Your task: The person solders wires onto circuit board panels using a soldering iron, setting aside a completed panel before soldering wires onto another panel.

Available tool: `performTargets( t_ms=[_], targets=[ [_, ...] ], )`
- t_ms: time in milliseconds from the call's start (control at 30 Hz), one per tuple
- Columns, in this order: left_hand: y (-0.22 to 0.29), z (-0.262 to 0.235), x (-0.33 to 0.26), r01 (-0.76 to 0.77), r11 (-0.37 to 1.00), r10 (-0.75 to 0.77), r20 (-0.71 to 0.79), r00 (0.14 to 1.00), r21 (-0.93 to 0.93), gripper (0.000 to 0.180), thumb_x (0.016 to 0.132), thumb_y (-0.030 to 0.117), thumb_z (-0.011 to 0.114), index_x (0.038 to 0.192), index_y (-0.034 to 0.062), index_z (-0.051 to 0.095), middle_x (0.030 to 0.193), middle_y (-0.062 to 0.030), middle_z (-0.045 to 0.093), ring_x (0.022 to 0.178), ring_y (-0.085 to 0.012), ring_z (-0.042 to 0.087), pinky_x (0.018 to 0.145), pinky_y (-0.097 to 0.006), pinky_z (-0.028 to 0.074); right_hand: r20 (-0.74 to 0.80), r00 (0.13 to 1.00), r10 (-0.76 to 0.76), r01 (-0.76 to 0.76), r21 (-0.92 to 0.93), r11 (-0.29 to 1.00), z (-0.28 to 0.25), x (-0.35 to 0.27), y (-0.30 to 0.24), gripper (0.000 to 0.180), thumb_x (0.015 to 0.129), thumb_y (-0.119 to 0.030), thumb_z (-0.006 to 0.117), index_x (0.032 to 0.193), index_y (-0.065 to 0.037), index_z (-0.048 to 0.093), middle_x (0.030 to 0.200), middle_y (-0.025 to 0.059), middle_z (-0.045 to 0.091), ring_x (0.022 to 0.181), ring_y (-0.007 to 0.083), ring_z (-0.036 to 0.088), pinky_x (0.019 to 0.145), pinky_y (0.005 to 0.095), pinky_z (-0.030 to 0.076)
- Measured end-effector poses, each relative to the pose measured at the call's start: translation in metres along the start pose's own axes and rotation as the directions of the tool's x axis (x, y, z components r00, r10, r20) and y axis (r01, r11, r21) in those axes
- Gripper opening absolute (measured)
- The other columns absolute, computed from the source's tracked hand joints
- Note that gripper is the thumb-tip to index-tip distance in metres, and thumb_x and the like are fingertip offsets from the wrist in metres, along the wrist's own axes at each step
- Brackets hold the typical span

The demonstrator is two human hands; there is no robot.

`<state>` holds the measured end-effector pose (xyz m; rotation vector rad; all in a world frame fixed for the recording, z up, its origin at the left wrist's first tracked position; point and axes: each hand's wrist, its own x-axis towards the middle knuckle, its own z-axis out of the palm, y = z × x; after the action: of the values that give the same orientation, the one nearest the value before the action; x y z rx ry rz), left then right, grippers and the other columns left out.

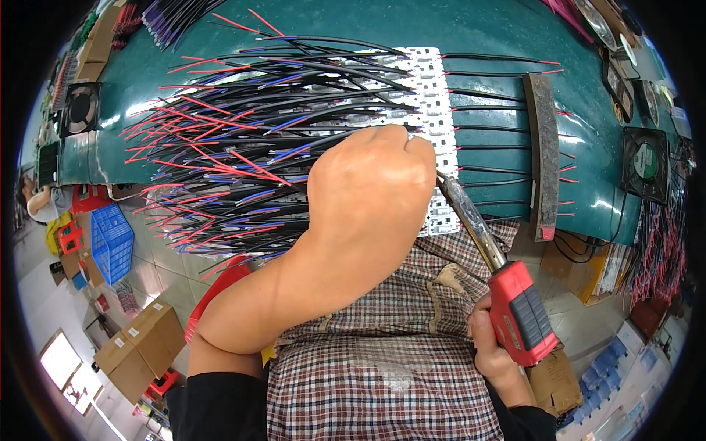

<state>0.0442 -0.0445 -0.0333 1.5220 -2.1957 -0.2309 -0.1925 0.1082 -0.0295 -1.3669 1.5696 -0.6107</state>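
many slender, curved black cables (250, 132)

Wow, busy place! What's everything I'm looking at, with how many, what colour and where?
Cables: dozens, black with red and blue wire ends, across the table
Circuit panel: at least one, white, among the cables
Soldering iron: one, red and dark grey, right of the panel
Bar: one, grey-brown, across the right-hand cables
Fans: two, black, far left and right
Table: one, green, ahead
Crate: one, blue, left floor
Cardboard boxes: several, brown, mainly lower left
Co-worker: one, pale top, far left
Apron: one, checked, on the wearer
Sleeves: two, black, lower edge
Left grip: one, bare, over the panel
Right grip: one, bare, around the iron's handle
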Motion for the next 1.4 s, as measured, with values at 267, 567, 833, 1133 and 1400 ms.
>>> performTargets(
  t_ms=[267, 567, 833, 1133, 1400],
  targets=[
    [-0.002, -0.002, -0.001, 0.033, 0.997, -0.031, 0.024, 0.999, -0.076, 0.015, 0.072, 0.004, 0.077, 0.074, 0.0068, 0.062, 0.07, -0.0069, 0.059, 0.064, -0.0277, 0.062, 0.058, -0.038, 0.048, 0.006, 0.999, 0.05, -0.05, 0.035, 0.998, 0.002, 0.0, -0.004, 0.02, 0.082, -0.005, 0.074, 0.1, 0.002, 0.068, 0.088, 0.0133, 0.065, 0.073, 0.0287, 0.065, 0.066, 0.0365, 0.053],
    [0.002, 0.002, -0.003, 0.009, 0.999, -0.008, -0.006, 1.0, 0.036, 0.015, 0.07, 0.003, 0.076, 0.074, 0.0066, 0.062, 0.071, -0.0078, 0.059, 0.066, -0.0281, 0.063, 0.058, -0.039, 0.05, 0.049, 0.998, 0.044, -0.045, 0.026, 0.999, 0.0, 0.005, -0.004, 0.018, 0.084, -0.006, 0.074, 0.099, 0.001, 0.069, 0.088, 0.0134, 0.065, 0.073, 0.028, 0.065, 0.065, 0.036, 0.052],
    [0.002, -0.002, -0.001, -0.042, 0.999, 0.042, 0.017, 0.999, -0.003, 0.015, 0.07, 0.003, 0.075, 0.074, 0.0054, 0.061, 0.071, -0.0087, 0.058, 0.066, -0.0289, 0.062, 0.059, -0.04, 0.05, 0.032, 0.999, 0.007, -0.007, 0.022, 1.0, 0.001, 0.002, -0.001, 0.015, 0.085, -0.008, 0.073, 0.097, 0.001, 0.069, 0.086, 0.0134, 0.066, 0.074, 0.029, 0.066, 0.065, 0.0368, 0.053],
    [-0.003, -0.001, 0.005, -0.077, 0.997, 0.077, 0.029, 0.997, -0.012, 0.013, 0.071, 0.004, 0.074, 0.072, 0.0056, 0.061, 0.07, -0.0092, 0.058, 0.066, -0.0289, 0.061, 0.059, -0.04, 0.05, -0.113, 0.979, -0.17, 0.179, 0.07, 0.981, -0.008, 0.005, 0.005, 0.011, 0.099, -0.007, 0.051, 0.105, 0.002, 0.049, 0.079, 0.0098, 0.053, 0.052, 0.0092, 0.041, 0.05, 0.0243, 0.038],
    [0.003, -0.007, -0.003, -0.042, 0.993, 0.043, -0.004, 0.999, 0.114, 0.009, 0.067, 0.01, 0.068, 0.069, 0.0088, 0.059, 0.072, -0.007, 0.056, 0.07, -0.0254, 0.059, 0.058, -0.037, 0.048, -0.729, 0.661, -0.181, 0.178, -0.082, 0.981, -0.092, 0.022, 0.044, 0.021, 0.1, -0.011, 0.064, 0.115, 0.003, 0.063, 0.074, 0.0027, 0.06, 0.059, 0.0075, 0.049, 0.053, 0.0227, 0.035]
  ],
)
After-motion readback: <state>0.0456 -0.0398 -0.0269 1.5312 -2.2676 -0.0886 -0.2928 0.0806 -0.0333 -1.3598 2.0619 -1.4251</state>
